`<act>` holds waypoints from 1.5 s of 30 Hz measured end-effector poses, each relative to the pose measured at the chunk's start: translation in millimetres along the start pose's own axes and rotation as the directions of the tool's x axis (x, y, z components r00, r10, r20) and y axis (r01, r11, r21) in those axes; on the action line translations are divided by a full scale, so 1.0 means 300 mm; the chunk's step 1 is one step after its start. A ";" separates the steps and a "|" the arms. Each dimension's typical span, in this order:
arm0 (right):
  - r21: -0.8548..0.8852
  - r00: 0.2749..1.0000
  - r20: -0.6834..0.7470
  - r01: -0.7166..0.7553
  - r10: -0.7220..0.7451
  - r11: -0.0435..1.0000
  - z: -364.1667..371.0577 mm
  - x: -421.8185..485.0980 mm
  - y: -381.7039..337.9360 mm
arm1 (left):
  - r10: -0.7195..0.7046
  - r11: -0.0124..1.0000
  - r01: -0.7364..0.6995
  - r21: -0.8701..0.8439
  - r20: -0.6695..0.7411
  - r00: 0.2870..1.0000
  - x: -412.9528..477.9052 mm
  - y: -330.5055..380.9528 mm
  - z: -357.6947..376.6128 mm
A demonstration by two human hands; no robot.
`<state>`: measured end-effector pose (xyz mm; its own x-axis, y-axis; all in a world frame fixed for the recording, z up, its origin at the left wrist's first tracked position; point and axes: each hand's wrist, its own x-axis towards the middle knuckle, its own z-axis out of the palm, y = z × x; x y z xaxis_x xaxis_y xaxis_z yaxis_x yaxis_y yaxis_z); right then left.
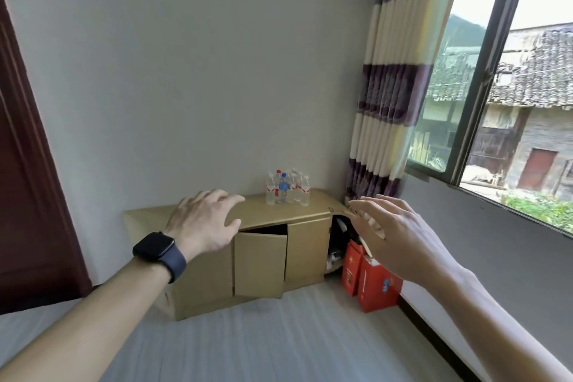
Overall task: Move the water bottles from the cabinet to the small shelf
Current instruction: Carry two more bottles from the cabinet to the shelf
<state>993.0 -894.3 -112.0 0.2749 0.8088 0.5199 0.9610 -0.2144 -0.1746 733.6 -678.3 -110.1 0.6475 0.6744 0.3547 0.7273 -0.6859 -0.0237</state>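
Both the left hand (206,222) and the right hand (395,237) are spread wide, holding nothing; water bottles (287,187) cluster atop the tan cabinet (307,246), at twelve o'clock from the hands

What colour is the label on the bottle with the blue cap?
Blue, on the blue-capped bottle; the head view shows it among red-labelled ones.

Water bottles (287,187) stand clustered on the cabinet (263,245), boxes (370,276) just beside its right end.
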 end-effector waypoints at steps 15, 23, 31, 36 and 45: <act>0.049 0.994 0.101 -0.048 0.043 0.998 0.720 0.869 0.220 | 0.028 0.999 -0.025 -0.024 0.129 0.991 0.931 -0.272 0.577; 0.039 0.990 0.141 -0.031 0.025 0.999 1.027 1.448 0.497 | -0.016 0.999 0.021 -0.028 0.152 0.988 1.537 -0.385 0.837; -0.009 0.982 0.181 -0.045 0.046 0.999 1.335 1.880 0.701 | 0.051 0.997 -0.039 -0.061 0.205 0.977 2.072 -0.490 1.145; -0.002 0.978 0.164 -0.129 0.128 0.992 1.498 2.121 0.798 | 0.107 0.987 -0.077 -0.141 0.218 0.970 2.383 -0.573 1.348; -0.029 0.938 0.247 -0.245 0.245 0.969 1.800 2.424 1.032 | 0.158 0.979 -0.095 -0.180 0.373 0.914 2.820 -0.665 1.739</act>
<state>1474.4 -77.0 -239.5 0.4857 0.8410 0.2384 0.8646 -0.4220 -0.2728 1255.0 171.7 -292.8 0.7916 0.6104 -0.0281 0.6093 -0.7851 0.1115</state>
